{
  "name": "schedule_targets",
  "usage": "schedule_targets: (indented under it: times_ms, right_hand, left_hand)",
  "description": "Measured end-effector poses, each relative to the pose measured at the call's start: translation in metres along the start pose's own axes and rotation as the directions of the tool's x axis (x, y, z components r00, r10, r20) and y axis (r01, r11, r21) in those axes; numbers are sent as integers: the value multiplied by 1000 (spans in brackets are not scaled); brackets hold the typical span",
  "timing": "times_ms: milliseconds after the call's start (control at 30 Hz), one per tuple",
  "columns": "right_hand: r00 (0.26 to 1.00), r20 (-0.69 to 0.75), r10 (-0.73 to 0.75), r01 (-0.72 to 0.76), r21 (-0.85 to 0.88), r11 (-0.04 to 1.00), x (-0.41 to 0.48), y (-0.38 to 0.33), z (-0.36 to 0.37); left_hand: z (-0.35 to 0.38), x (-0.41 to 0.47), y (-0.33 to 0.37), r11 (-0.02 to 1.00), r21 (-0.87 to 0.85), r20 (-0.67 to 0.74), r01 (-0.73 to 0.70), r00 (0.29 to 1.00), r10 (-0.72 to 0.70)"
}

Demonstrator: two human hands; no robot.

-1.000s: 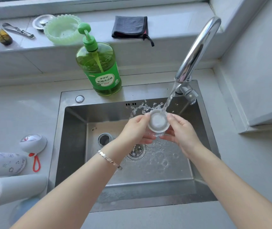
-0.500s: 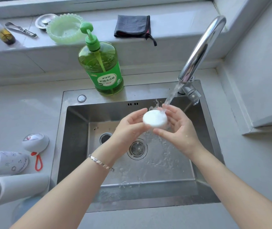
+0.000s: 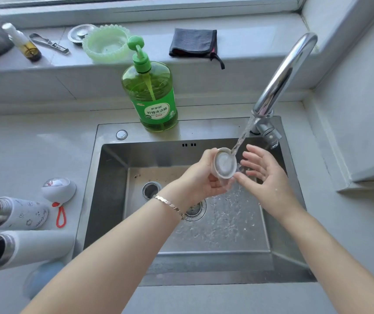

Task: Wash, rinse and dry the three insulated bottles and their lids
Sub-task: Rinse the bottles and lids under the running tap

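Water point(image 3: 242, 137) streamed from the chrome faucet point(image 3: 281, 80) right into the small white lid point(image 3: 225, 163), which sat at the centre of the frame above the steel sink point(image 3: 136, 130). And the left hand point(image 3: 201, 177) had it, fingers curled round the rim, hollow side turned up toward the stream. The right hand point(image 3: 263, 175) hovered just to the right, fingers spread wide and holding nothing; whether its thumb touched the lid's lower edge could not be told. Splashes scattered across the basin floor below. Over at the lower left of the frame, on the counter, the patterned bottle point(image 3: 15, 213) and the plain white bottle point(image 3: 22, 248) lay on their sides, mouths open, with a domed lid point(image 3: 59, 189) on a red loop just above them. A green soap bottle point(image 3: 152, 94) stood upright at the sink's back edge, and a dark cloth point(image 3: 192, 43) lay on the sill at the top.
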State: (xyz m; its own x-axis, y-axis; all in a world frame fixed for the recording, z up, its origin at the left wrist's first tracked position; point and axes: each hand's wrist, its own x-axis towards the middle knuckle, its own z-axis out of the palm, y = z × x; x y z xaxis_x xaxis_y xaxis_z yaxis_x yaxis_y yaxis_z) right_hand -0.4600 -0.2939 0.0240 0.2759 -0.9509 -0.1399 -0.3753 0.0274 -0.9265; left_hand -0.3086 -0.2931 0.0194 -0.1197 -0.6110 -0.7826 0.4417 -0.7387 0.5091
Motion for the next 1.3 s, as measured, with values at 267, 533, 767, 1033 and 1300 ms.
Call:
schedule_targets:
  times_ms: [267,533,767,1033,1300]
  right_hand:
    - [992,52,117,-111,-103,988,-32,11,-3]
    - [971,207,121,-47,-331,942,-70,11,18]
    - [938,321,129,-1,-370,929,-88,6,66]
    - [859,477,189,30,-414,910,-103,-5,129]
    - [843,500,198,64,-459,886,-108,-19,167]
  left_hand:
    - [-6,-16,-15,970,232,-83,-66,993,88]
    - [-68,-76,-91,368,896,-121,-248,662,740]
    - [-145,-118,-147,578,811,-417,-88,607,677]
    - [-248,-183,-174,810,578,-785,-100,205,585]
    - [-354,-161,-151,900,436,-886,-30,160,435]
